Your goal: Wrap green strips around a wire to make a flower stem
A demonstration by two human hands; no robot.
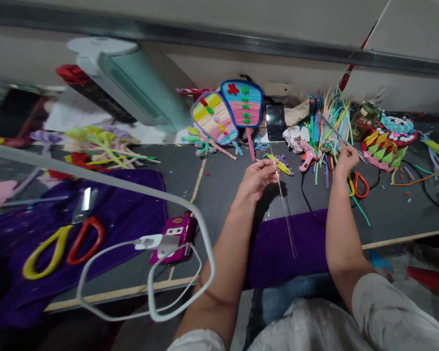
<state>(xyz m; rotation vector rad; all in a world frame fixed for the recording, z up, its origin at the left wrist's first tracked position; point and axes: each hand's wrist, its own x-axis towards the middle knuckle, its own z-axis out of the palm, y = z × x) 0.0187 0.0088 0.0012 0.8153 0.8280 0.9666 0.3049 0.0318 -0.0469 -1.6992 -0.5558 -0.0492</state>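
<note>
My left hand (259, 176) pinches a thin, pale, see-through strand (286, 214), which hangs down over a purple cloth (296, 234). Just beyond those fingertips are a yellow tool (282, 166) and a small purple craft piece (289, 160). To the right, my right hand (347, 158) is closed on thin silvery strands (332, 127) that slant up to the left and stick out past the hand. A bunch of coloured pipe cleaners (336, 112) lies behind it. Scissors with yellow and red handles (361, 185) rest beside the right wrist.
A pink glue gun (308, 155), a phone (275, 121) and two striped craft fans (242, 105) stand at the back. Large scissors (86, 239) lie on cloth at left. A white cable (205, 234) and magenta power box (183, 229) are near my left forearm.
</note>
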